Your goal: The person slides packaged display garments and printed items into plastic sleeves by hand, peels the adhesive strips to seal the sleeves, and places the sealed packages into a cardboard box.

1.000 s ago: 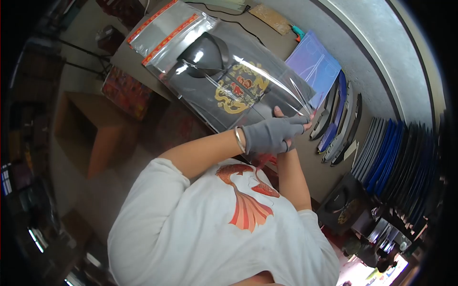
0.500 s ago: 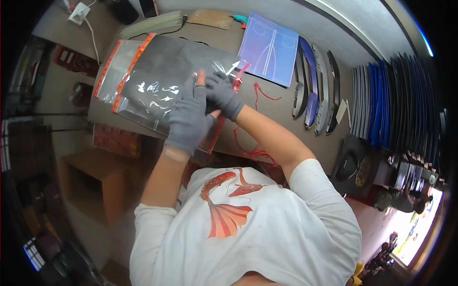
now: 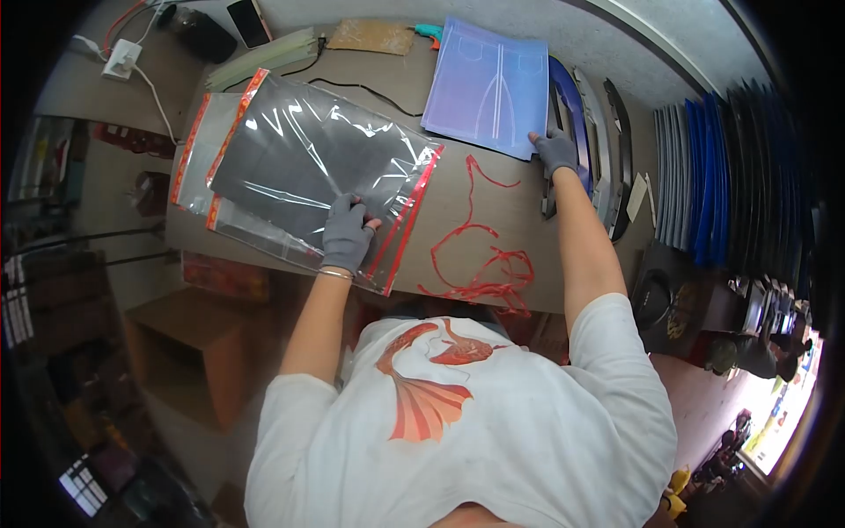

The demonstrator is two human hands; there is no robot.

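Note:
My left hand (image 3: 349, 234), in a grey fingerless glove, rests on the clear plastic bag (image 3: 290, 150) with its fingers bent and the thumb apart. Inside the bag lies a dark grey sheet; red strips edge both ends. My right hand (image 3: 556, 151), gloved alike, is closed at the lower right corner of the blue printed sheets (image 3: 488, 84), with the thumb on top and the other fingertips hidden. Between the hands, loose red strips (image 3: 484, 277) lie tangled on the table (image 3: 458, 202).
Curved dark, silver and blue pieces (image 3: 598, 141) lie right of the blue sheets. Grey, blue and black panels (image 3: 700, 176) stand in a row farther right. Along the back are a brown board (image 3: 370, 37), a teal-handled tool (image 3: 429, 33), a phone (image 3: 250, 24) and a black cable (image 3: 374, 94).
The bag now lies flat with its plain dark side up, its gold design no longer visible. My hands have parted: the right moved across to the blue sheets, the left stayed on the bag.

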